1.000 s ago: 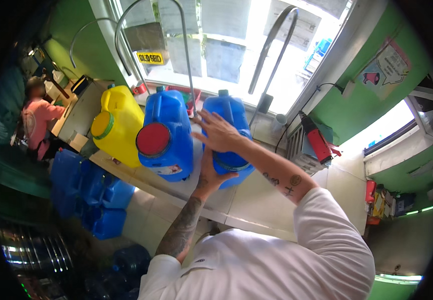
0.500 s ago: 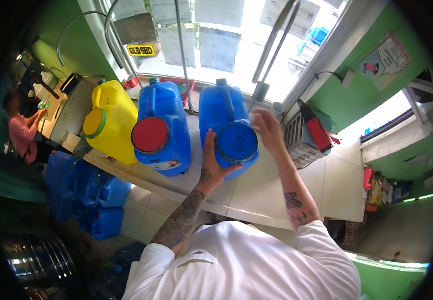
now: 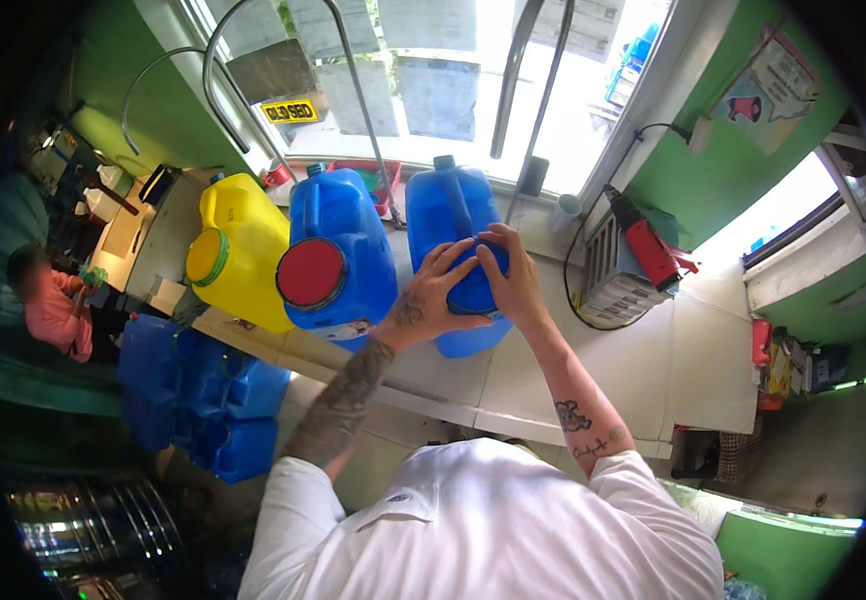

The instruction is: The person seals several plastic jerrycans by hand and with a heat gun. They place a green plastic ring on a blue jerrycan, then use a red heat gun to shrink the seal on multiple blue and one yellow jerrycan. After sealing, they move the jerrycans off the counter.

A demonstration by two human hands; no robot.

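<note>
we have both hands on the blue lid [image 3: 472,291] at the near end of a big blue jug [image 3: 441,205]. our left hand [image 3: 431,302] wraps the lid's left side, with its thumb near the bottom edge. our right hand [image 3: 516,282] curls over the right side, so the grip of each hand is bent round the lid. the jug stands on the pale tiled worktop [image 3: 593,360], near the window. just to its left we see a blue jug with a red lid [image 3: 358,225], then a yellow jug [image 3: 255,225] beside that one. on our right, a red and black heat gun [image 3: 646,250] lies on a grey slatted box [image 3: 608,290]. far left, a person in a pink top [image 3: 58,315] is near another worktop.
</note>
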